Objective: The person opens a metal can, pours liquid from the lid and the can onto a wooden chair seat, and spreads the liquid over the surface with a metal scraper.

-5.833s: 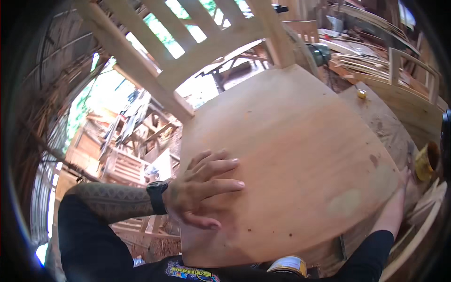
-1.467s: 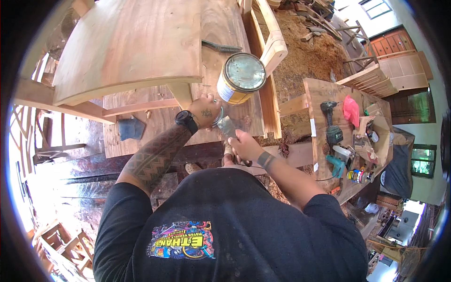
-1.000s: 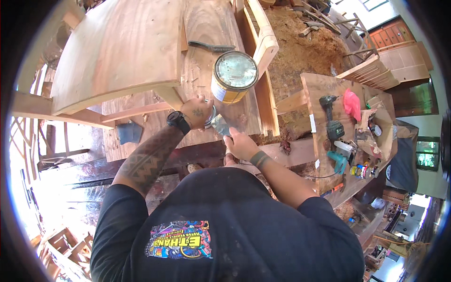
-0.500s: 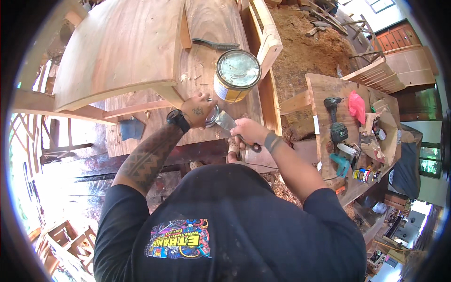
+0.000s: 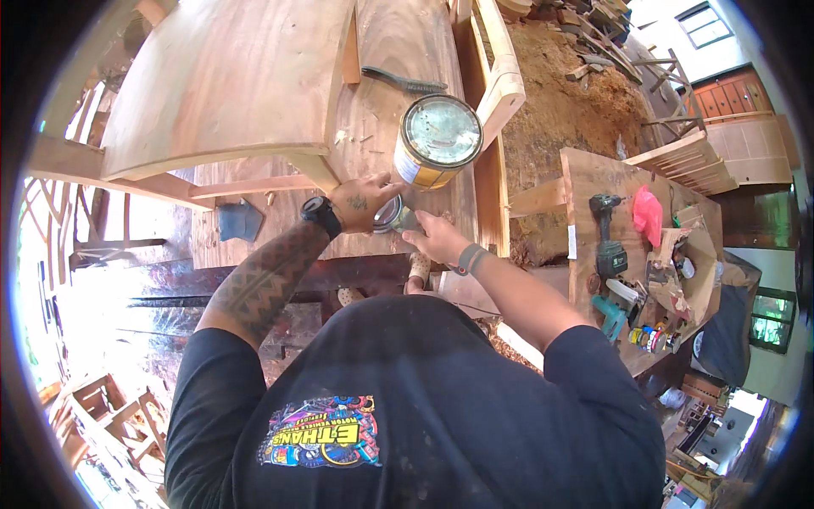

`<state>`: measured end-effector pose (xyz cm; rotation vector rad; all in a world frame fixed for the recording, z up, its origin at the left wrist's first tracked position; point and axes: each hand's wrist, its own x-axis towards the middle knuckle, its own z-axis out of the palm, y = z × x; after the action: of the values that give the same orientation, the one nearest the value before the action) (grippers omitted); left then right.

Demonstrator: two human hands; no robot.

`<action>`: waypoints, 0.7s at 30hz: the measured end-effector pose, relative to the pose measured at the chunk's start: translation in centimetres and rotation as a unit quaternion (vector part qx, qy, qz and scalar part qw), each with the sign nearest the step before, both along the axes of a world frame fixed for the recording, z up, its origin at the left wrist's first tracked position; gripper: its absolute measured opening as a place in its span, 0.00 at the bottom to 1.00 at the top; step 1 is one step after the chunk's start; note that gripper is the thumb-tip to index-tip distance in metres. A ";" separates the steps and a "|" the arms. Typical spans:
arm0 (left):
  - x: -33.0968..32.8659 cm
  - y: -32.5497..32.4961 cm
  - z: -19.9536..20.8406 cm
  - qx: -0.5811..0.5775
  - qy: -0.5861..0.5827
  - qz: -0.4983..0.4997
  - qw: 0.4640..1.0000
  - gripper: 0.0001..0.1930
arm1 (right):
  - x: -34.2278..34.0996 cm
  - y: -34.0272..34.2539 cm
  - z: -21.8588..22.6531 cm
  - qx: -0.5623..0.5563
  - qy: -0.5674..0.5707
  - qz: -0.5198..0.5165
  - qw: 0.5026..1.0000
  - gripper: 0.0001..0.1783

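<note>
Fingers curled, my left hand [image 5: 360,202] grips a small open tin [image 5: 387,214] near the front edge of the wooden workbench [image 5: 309,248]. My right hand [image 5: 437,237] is closed on a putty knife [image 5: 406,220], whose blade meets the tin's rim. Whether the tip dips inside cannot be made out, and the handle is hidden in my fist. Just beyond both hands stands a large lidded can [image 5: 441,131] with a yellow and white label. A dark-handled brush [image 5: 404,81] lies behind it.
A curved wooden furniture piece [image 5: 229,85] takes up the bench's left side, with a dark sandpaper sheet [image 5: 240,220] below it. To the right, a side table [image 5: 585,204] bears a cordless drill [image 5: 607,233], a pink plastic bag [image 5: 647,215] and a teal power tool [image 5: 610,316]. Sawdust [image 5: 543,110] covers the ground beyond.
My right hand has turned and brought the putty knife closer to the tin, so less of the blade shows. My left hand stays around the tin. The whole view has shifted slightly.
</note>
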<state>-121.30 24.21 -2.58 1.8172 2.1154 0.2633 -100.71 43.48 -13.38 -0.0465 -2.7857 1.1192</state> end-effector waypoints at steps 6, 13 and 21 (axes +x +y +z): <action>0.0 -2.2 -0.6 -0.003 -0.016 0.013 1.000 0.55 | -1.6 -1.2 7.7 -0.300 -0.344 -0.013 0.890 0.28; -0.7 -0.7 -0.3 0.002 -0.063 -0.095 0.993 0.55 | -3.8 1.1 13.5 -0.204 -0.488 0.008 0.848 0.18; 3.9 -1.3 -1.8 0.003 -0.086 0.188 0.978 0.63 | -2.2 1.1 5.8 -0.047 -0.271 0.048 0.960 0.35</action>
<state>-117.45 22.89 -4.34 1.3306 2.3167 0.4998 -102.86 44.56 -7.60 -0.2678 -3.2286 1.4497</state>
